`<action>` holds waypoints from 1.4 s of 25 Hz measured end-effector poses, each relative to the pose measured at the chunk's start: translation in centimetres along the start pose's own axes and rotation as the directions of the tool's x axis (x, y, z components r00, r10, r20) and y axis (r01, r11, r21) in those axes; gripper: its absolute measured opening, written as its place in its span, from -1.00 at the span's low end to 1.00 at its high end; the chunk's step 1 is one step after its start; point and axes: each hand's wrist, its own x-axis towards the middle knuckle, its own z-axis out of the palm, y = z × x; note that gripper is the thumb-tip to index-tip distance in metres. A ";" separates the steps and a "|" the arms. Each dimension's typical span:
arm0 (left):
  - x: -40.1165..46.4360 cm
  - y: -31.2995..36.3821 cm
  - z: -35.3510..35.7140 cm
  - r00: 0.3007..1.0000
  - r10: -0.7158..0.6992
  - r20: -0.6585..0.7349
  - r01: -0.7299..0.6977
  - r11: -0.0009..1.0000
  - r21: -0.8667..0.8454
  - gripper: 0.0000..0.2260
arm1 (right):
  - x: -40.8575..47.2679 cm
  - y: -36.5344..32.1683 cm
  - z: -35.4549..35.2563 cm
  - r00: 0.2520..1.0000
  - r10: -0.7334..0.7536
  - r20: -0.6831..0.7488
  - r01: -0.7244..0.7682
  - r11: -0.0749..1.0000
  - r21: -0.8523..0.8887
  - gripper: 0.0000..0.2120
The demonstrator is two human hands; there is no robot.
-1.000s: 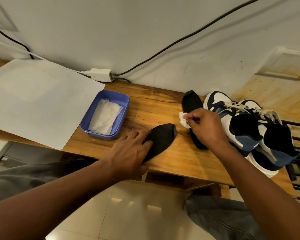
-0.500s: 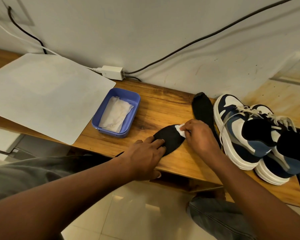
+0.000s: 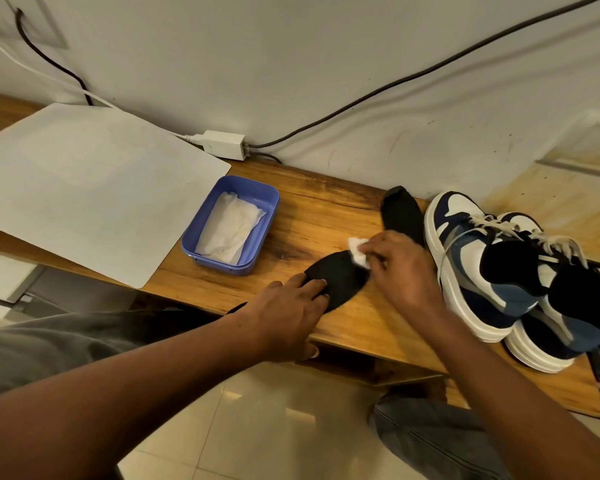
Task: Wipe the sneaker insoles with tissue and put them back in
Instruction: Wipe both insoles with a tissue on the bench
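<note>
Head view, black insole (image 3: 340, 279) flat under straight left-hand fingers (image 3: 310, 284), right-hand fingers (image 3: 378, 252) pinching crumpled tissue (image 3: 357, 252)

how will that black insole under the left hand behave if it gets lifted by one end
Probably floppy: the near insole looks thin and lies flat on the bench. Likely light and prone to sliding, since the left hand presses it while the right hand wipes.

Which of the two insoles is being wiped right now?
The near insole, pinned by the left hand, tissue at its tip; the other insole lies beside the sneakers.
</note>
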 end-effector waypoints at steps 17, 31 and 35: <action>0.0 0.1 -0.1 1.000 -0.005 0.016 0.005 1.000 -0.011 -0.26 | 0.7 -0.1 3.1 0.982 -0.028 0.188 0.064 0.980 -0.187 -0.68; -0.3 0.0 0.0 1.000 0.006 0.027 -0.006 1.000 0.003 -0.23 | 2.3 3.2 0.3 0.979 0.204 0.003 -0.204 0.979 0.023 -0.77; -0.9 -0.6 -0.2 1.000 0.012 0.005 -0.012 0.999 -0.031 -0.28 | 2.8 1.2 -2.6 0.937 0.334 -0.102 -0.294 0.912 0.285 -0.80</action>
